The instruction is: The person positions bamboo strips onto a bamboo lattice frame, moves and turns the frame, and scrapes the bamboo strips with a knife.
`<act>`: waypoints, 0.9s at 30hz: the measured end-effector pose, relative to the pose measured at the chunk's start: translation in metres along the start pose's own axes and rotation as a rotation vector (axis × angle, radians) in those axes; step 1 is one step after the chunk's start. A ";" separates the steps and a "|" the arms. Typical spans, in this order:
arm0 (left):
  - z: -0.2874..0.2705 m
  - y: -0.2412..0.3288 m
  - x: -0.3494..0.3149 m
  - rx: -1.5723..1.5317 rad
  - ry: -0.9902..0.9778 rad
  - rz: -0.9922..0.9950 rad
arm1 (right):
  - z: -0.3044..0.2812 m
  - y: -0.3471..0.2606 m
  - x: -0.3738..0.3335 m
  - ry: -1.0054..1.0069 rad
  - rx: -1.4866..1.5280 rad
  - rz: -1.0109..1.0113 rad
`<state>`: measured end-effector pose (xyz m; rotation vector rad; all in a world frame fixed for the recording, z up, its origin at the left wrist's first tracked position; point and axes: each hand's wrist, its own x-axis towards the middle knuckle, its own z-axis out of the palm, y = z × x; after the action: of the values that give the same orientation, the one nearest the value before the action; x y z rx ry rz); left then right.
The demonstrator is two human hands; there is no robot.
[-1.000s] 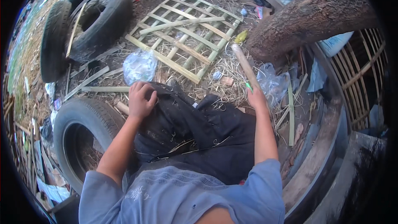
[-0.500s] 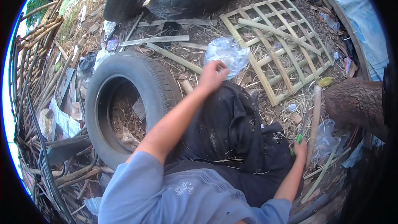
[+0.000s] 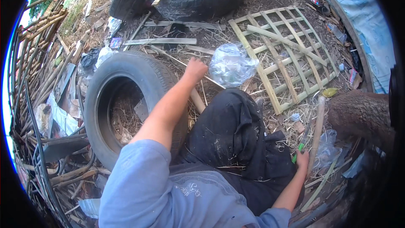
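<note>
My left hand (image 3: 196, 69) is closed around the middle of a narrow bamboo strip (image 3: 216, 83), just left of a clear plastic bag (image 3: 231, 65). Down at the right, beside my thigh, my right hand (image 3: 302, 158) grips a knife by its green handle (image 3: 300, 147); its dark blade points up and away, next to a bamboo pole (image 3: 319, 126). A woven bamboo lattice (image 3: 282, 64) lies on the ground ahead to the right, with a loose slat (image 3: 274, 39) lying across it.
A tyre (image 3: 95, 109) leans close to my left arm. Two more tyres (image 3: 202, 0) stand at the far side. Loose slats (image 3: 162, 41) lie between them. Stacked poles (image 3: 29, 67) line the left, a tree trunk (image 3: 358, 109) the right, with blue sheeting (image 3: 367, 25) beyond.
My left hand has moved left and slightly away, from over the plastic bag onto the bamboo strip, which now shows a thinner edge. My right hand has shifted slightly down, still holding the knife.
</note>
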<state>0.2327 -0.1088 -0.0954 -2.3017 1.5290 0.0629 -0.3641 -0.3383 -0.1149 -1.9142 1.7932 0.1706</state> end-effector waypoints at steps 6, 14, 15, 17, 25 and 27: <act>-0.105 -0.045 -0.006 -0.059 0.095 0.323 | -0.024 -0.045 -0.030 0.195 0.101 -0.176; -0.253 0.003 -0.063 0.090 0.269 0.513 | -0.149 -0.275 -0.233 0.482 0.145 -0.969; -0.262 0.012 -0.070 0.133 0.298 0.532 | -0.157 -0.291 -0.248 0.495 0.044 -1.027; -0.292 0.041 -0.084 0.177 0.292 0.576 | -0.174 -0.305 -0.268 0.473 -0.147 -1.032; -0.365 0.126 -0.087 0.484 0.315 0.745 | -0.130 -0.272 -0.213 0.266 -0.132 -0.893; -0.358 0.140 -0.077 0.445 0.431 0.784 | -0.111 -0.254 -0.185 0.037 0.162 -0.750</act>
<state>0.0156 -0.2071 0.2158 -1.3232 2.2917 -0.5385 -0.1694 -0.2211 0.1290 -2.3216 0.9638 -0.2640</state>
